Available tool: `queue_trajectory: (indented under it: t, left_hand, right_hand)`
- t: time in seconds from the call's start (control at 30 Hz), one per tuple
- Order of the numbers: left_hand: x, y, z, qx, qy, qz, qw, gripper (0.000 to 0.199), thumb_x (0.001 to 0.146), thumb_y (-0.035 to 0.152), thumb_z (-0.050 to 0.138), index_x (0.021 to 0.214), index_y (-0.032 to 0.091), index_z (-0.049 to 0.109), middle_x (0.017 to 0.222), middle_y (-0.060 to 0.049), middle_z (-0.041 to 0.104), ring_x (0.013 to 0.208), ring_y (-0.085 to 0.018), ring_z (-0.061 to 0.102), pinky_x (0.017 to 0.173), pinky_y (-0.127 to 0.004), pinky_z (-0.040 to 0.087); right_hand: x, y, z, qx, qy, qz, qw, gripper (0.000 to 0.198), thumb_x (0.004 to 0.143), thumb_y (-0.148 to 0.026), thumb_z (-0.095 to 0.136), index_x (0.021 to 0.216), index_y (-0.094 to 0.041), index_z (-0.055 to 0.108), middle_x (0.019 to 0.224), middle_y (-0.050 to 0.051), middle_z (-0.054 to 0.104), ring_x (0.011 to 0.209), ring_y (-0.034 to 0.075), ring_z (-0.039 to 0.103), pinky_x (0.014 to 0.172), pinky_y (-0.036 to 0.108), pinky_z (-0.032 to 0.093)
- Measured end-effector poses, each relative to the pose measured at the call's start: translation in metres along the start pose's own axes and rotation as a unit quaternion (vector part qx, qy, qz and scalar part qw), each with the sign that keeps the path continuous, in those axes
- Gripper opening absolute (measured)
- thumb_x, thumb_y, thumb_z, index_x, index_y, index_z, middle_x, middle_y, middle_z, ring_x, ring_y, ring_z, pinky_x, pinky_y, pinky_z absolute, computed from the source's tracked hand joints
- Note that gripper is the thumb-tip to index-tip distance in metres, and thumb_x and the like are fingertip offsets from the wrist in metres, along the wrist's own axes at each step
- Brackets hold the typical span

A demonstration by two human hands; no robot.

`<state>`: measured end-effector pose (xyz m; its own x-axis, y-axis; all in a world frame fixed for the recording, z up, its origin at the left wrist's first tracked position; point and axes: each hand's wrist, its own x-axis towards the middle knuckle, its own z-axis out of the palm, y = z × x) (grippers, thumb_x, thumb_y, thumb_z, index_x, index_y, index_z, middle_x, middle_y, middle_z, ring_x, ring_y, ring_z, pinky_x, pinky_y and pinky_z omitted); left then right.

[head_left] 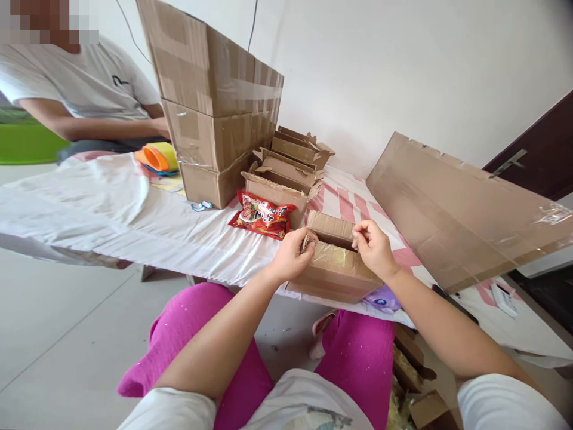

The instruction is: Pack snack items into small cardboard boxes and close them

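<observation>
A small open cardboard box (333,280) stands at the table's front edge, right before me. My left hand (294,255) is closed on the left end of its upper edge, fingers curled round a cardboard flap. Across the opening, my right hand (375,247) pinches the cardboard near the right end of the far flap (330,228). The inside of this box is mostly hidden from view. Just left of it lies a red printed food packet (263,215), leaning against another open carton (272,190).
Several open cartons (290,156) line up behind, beside a tall taped stack of boxes (215,113). A large cardboard sheet (461,215) stands at right. Under the box's right side is a purple packet (383,298). A person (89,89) sits at far left near tape rolls (159,157).
</observation>
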<state>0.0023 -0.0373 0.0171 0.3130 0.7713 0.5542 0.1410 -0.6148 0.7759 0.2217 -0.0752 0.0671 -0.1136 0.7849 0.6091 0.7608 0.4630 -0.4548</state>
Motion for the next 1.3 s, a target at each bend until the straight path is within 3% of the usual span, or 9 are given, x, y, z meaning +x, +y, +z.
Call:
queue_trajectory:
  t: [0.1, 0.2, 0.3, 0.43, 0.53, 0.63, 0.83, 1.07, 1.3]
  left_hand:
    - [0.001, -0.001, 0.0, -0.005, 0.0, -0.006, 1.0, 0.011, 0.079, 0.017, 0.046, 0.083, 0.02, 0.056, 0.085, -0.001, 0.068, 0.077, -0.016, 0.061, 0.075, -0.028, 0.046]
    - [0.001, -0.002, 0.0, -0.016, -0.001, -0.004, 1.0, 0.011, 0.08, 0.018, 0.045, 0.083, 0.02, 0.055, 0.087, -0.002, 0.069, 0.081, -0.017, 0.062, 0.077, -0.028, 0.046]
    - [0.002, -0.002, 0.0, -0.023, -0.004, -0.012, 1.0, 0.011, 0.08, 0.019, 0.045, 0.084, 0.02, 0.055, 0.089, -0.003, 0.069, 0.084, -0.018, 0.063, 0.079, -0.029, 0.046]
    - [0.002, -0.002, 0.001, -0.02, -0.004, -0.016, 1.0, 0.011, 0.079, 0.019, 0.045, 0.082, 0.02, 0.055, 0.085, -0.002, 0.068, 0.079, -0.017, 0.061, 0.074, -0.028, 0.045]
    - [0.002, -0.002, 0.002, -0.014, 0.001, -0.016, 1.0, 0.01, 0.079, 0.019, 0.045, 0.082, 0.02, 0.054, 0.082, -0.001, 0.067, 0.073, -0.015, 0.059, 0.07, -0.027, 0.044]
    - [0.002, -0.002, 0.003, -0.01, 0.003, -0.015, 1.0, 0.01, 0.079, 0.018, 0.045, 0.081, 0.02, 0.054, 0.082, -0.001, 0.066, 0.072, -0.015, 0.058, 0.07, -0.027, 0.044]
    - [0.002, -0.002, 0.004, -0.008, 0.006, 0.001, 1.0, 0.01, 0.078, 0.018, 0.045, 0.082, 0.02, 0.054, 0.082, -0.001, 0.066, 0.073, -0.016, 0.058, 0.071, -0.028, 0.044]
    - [-0.001, -0.003, 0.005, -0.021, 0.014, -0.001, 1.0, 0.01, 0.077, 0.019, 0.046, 0.081, 0.021, 0.055, 0.083, -0.002, 0.066, 0.078, -0.017, 0.06, 0.076, -0.03, 0.045]
    - [-0.006, -0.001, 0.008, -0.036, 0.058, 0.004, 0.998, 0.008, 0.076, 0.017, 0.046, 0.078, 0.021, 0.053, 0.078, -0.001, 0.064, 0.072, -0.015, 0.057, 0.071, -0.027, 0.045]
  right_hand:
    - [0.001, -0.005, -0.011, -0.023, -0.03, -0.046, 0.998, 0.012, 0.092, -0.022, 0.045, 0.093, -0.021, 0.057, 0.096, 0.007, 0.058, 0.083, 0.018, 0.063, 0.074, 0.036, 0.054]
    - [-0.008, -0.014, -0.019, -0.06, -0.036, -0.098, 0.993, 0.016, 0.089, -0.015, 0.046, 0.093, -0.021, 0.06, 0.105, 0.01, 0.059, 0.103, 0.022, 0.059, 0.087, 0.04, 0.051]
    - [-0.022, -0.02, -0.023, -0.053, -0.051, -0.107, 0.992, 0.023, 0.084, -0.006, 0.041, 0.085, -0.022, 0.057, 0.092, 0.006, 0.062, 0.091, 0.02, 0.061, 0.079, 0.037, 0.051]
    - [-0.035, -0.019, -0.025, -0.02, -0.079, -0.021, 0.996, 0.022, 0.084, -0.007, 0.038, 0.077, -0.022, 0.053, 0.074, 0.001, 0.058, 0.067, 0.015, 0.057, 0.063, 0.03, 0.047]
    - [-0.035, -0.019, -0.026, 0.028, -0.112, 0.075, 0.991, 0.016, 0.09, -0.02, 0.041, 0.086, -0.021, 0.057, 0.071, -0.001, 0.056, 0.056, 0.011, 0.052, 0.053, 0.026, 0.043]
    - [-0.029, -0.023, -0.026, 0.057, -0.12, 0.144, 0.981, 0.023, 0.092, -0.035, 0.043, 0.089, -0.019, 0.06, 0.067, -0.002, 0.056, 0.049, 0.01, 0.05, 0.046, 0.023, 0.041]
    - [-0.014, -0.033, -0.016, -0.065, -0.126, 0.184, 0.973, 0.019, 0.079, -0.037, 0.06, 0.071, -0.02, 0.064, 0.064, 0.001, 0.066, 0.056, 0.014, 0.058, 0.051, 0.025, 0.044]
    - [-0.01, -0.044, 0.002, -0.179, -0.116, 0.094, 0.972, 0.012, 0.073, -0.02, 0.058, 0.062, -0.022, 0.054, 0.053, -0.003, 0.058, 0.047, 0.012, 0.051, 0.047, 0.025, 0.038]
    - [-0.028, -0.044, 0.009, -0.243, -0.034, -0.126, 0.961, 0.012, 0.077, -0.012, 0.052, 0.071, -0.023, 0.051, 0.06, -0.001, 0.06, 0.055, 0.014, 0.056, 0.055, 0.028, 0.042]
